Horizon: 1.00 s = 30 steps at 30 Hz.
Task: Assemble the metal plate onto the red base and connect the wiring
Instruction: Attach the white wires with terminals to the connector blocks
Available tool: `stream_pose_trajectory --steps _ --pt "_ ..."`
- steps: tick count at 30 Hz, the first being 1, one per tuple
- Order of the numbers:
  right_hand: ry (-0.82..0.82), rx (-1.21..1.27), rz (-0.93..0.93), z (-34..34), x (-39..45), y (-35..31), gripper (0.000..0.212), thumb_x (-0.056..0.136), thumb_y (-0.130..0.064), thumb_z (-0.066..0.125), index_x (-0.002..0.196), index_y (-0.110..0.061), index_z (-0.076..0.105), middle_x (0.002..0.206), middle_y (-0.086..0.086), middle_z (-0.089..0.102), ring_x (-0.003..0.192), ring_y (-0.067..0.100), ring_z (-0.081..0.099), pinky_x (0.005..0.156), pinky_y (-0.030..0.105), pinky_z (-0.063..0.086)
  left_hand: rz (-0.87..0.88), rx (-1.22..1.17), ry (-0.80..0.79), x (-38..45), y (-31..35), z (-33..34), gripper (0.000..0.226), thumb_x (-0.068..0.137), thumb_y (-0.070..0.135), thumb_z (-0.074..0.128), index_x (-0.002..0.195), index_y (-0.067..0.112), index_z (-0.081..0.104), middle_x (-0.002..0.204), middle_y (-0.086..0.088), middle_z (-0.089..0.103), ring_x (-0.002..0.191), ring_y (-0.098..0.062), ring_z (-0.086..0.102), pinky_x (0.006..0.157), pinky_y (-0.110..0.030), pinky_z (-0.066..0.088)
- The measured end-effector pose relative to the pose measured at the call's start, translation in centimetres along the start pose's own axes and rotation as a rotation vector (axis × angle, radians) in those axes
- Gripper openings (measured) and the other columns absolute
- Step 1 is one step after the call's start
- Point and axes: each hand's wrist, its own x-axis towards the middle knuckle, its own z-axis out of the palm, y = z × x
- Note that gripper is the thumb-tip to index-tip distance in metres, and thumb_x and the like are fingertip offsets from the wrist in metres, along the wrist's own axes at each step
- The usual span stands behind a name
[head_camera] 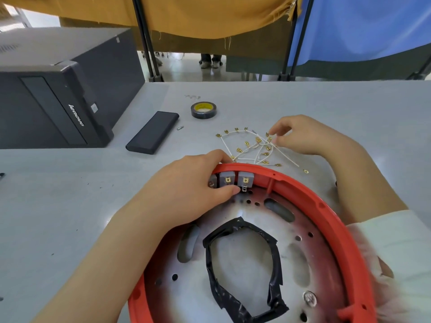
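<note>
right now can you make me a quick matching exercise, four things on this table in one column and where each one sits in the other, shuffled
Things:
1. tape roll
2. white wires
3. metal plate
4. black slab

Places:
A. inside the red base
B. beside the black computer case
C. under the right hand
D. far side of the table, beyond the wires

Pairs: 1-D, 2-C, 3-A, 4-B

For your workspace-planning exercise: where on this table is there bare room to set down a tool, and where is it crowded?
Free: the grey table right of the tape roll and beyond the right hand; also the near-left stretch below the black computer case. Crowded: between the red base rim and the right hand, where the white wires lie tangled; the left hand holds the rim there.
</note>
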Motion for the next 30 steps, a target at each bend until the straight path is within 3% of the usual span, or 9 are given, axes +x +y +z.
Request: stream_pose_trajectory --steps 2,5,7,10,13,18,24,30 --pt "-0.025 -0.049 0.084 0.0 0.1 0.4 0.031 0.091 -0.022 0.061 0.122 -0.015 0.059 0.121 0.006 0.058 0.098 0.023 0.058 0.080 0.031 0.046 0.000 -0.004 -0.001 0.0 0.0 0.0 0.029 0.084 0.057 0.057 0.109 0.045 0.049 0.094 0.019 0.064 0.085 -0.003 0.059 0.072 -0.021 0.047" --pt "-0.145 -0.018 0.157 0.6 -0.1 0.0 0.031 0.089 -0.033 0.066 0.109 -0.010 0.064 0.101 0.014 0.065 0.075 0.025 0.059 0.067 0.031 0.048 0.000 -0.007 -0.001 0.0 0.0 0.0 0.029 0.083 0.057 0.057 0.108 0.045 0.049 0.094 0.019 0.064 0.085 -0.002 0.059 0.073 -0.022 0.048" --pt "-0.154 -0.026 0.141 1.0 0.1 -0.3 0.029 0.087 -0.028 0.069 0.104 -0.005 0.067 0.094 0.020 0.068 0.069 0.024 0.057 0.062 0.029 0.046 0.000 -0.009 0.000 0.0 0.0 0.0 0.028 0.083 0.057 0.057 0.108 0.046 0.049 0.093 0.019 0.064 0.085 -0.001 0.058 0.074 -0.023 0.048" --pt "-0.125 0.034 0.148 1.1 0.1 -0.6 0.008 0.088 -0.014 0.064 0.093 -0.011 0.069 0.084 0.011 0.065 0.064 0.020 0.059 0.054 0.025 0.050 0.000 -0.009 0.001 0.0 0.0 0.0 0.027 0.082 0.058 0.056 0.106 0.046 0.049 0.092 0.019 0.063 0.083 0.000 0.058 0.075 -0.025 0.049" --pt "-0.099 0.093 0.170 0.6 0.0 -0.3 0.009 0.089 -0.011 0.059 0.082 -0.014 0.065 0.074 0.007 0.058 0.057 0.017 0.059 0.045 0.024 0.050 -0.003 -0.008 0.001 0.0 0.0 0.0 0.029 0.081 0.059 0.055 0.105 0.045 0.050 0.091 0.019 0.063 0.083 0.000 0.058 0.073 -0.024 0.048" --pt "-0.050 0.219 0.146 -0.4 -0.3 0.2 0.006 0.095 -0.009 0.056 0.094 -0.010 0.062 0.081 0.008 0.057 0.061 0.017 0.063 0.048 0.029 0.055 0.003 -0.007 -0.002 0.0 0.0 0.0 0.029 0.079 0.059 0.053 0.104 0.046 0.049 0.089 0.021 0.062 0.081 0.003 0.056 0.069 -0.021 0.046" --pt "-0.005 0.292 0.084 -1.2 -0.6 0.1 0.016 0.096 -0.013 0.056 0.083 -0.022 0.059 0.087 0.008 0.059 0.065 0.016 0.064 0.042 0.023 0.053 0.005 -0.010 -0.002 0.0 0.0 0.0 0.026 0.080 0.059 0.054 0.103 0.048 0.048 0.089 0.022 0.062 0.081 0.005 0.056 0.070 -0.020 0.046" --pt "-0.043 0.363 0.036 -1.3 -0.8 -0.2 0.019 0.098 -0.006 0.048 0.089 -0.018 0.059 0.086 0.004 0.060 0.061 0.015 0.056 0.048 0.025 0.055 0.006 -0.012 -0.002 0.0 0.0 0.0 0.022 0.082 0.058 0.056 0.100 0.049 0.047 0.089 0.021 0.063 0.080 0.003 0.057 0.071 -0.022 0.048"
